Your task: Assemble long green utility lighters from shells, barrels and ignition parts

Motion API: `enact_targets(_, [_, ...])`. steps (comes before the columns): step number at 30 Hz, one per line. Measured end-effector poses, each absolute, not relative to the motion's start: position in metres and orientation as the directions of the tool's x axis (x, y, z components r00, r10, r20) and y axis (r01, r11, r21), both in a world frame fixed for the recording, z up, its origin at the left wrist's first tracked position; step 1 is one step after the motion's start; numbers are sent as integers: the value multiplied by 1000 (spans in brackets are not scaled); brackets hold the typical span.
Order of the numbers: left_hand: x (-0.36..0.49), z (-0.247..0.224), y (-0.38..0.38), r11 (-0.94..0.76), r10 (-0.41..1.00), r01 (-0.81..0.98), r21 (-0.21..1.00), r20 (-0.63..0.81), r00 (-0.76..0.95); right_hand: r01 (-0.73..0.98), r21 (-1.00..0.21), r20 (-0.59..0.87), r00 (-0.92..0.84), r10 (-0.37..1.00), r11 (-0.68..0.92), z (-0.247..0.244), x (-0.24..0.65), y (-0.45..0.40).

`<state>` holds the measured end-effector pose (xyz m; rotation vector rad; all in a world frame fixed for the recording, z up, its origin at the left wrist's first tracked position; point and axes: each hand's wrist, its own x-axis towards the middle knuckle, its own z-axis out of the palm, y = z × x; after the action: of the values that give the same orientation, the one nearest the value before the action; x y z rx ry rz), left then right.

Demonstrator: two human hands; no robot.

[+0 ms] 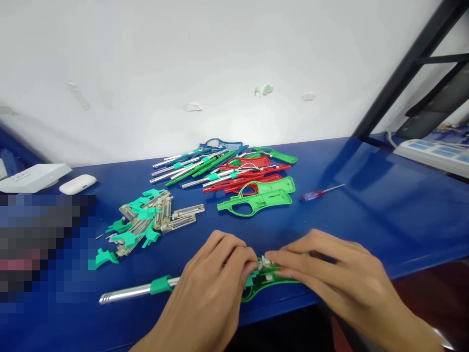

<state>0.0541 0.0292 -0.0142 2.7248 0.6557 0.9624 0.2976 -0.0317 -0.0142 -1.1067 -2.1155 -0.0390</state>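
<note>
A long-necked gas lighter lies near the table's front edge, its metal tube pointing left and its green handle half open to view. My left hand is closed over the front of the handle, thumb and fingers pinched by the small parts inside. From the right, my right hand holds the handle, fingertips pressed at a small whitish part. The left fingers hide the trigger area. Beyond my hands lie empty light-green handle shells.
Red, green and blue lighter pieces lie heaped by the wall. Clear fuel tanks and teal triggers are piled at left. A screwdriver lies at right, a white case at far left, a power strip at far right.
</note>
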Motion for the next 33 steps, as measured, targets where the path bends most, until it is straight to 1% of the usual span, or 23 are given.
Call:
enact_targets(10, [54, -14, 29, -894, 448, 338, 293, 571, 688, 724, -278, 634, -355, 687, 631, -12, 296, -32])
enact_targets(16, [54, -12, 29, -895, 446, 364, 259, 552, 705, 762, -235, 662, -330, 673, 604, -13, 296, -35])
enact_targets(27, [50, -15, 27, -881, 473, 379, 282, 513, 716, 765, -211, 688, -326, 648, 609, -11, 294, -33])
enact_targets(30, [51, -14, 27, -891, 454, 363, 273, 527, 718, 761, -189, 704, -336, 626, 621, -9, 293, -33])
enact_targets(33, [52, -14, 28, -895, 447, 352, 275, 540, 713, 743, -196, 709, -343, 616, 639, -8, 293, -32])
